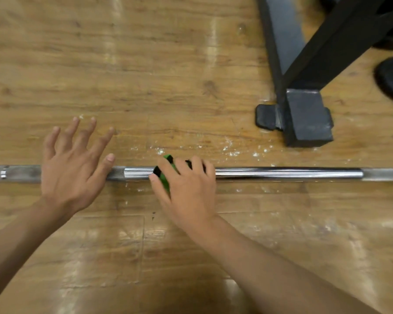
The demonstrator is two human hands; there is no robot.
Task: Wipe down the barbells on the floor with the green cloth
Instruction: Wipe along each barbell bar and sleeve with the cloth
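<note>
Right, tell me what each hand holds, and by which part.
The right hand grips the green cloth with black edging, fingers curled over its top, on the chrome barbell. The left hand, fingers spread, holds nothing.

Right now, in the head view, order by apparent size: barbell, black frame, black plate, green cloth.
1. Barbell and black frame: unsure; bar longer, frame broader, both cropped.
2. Black plate, cut by the edge.
3. Green cloth, mostly hidden under the right hand.
</note>
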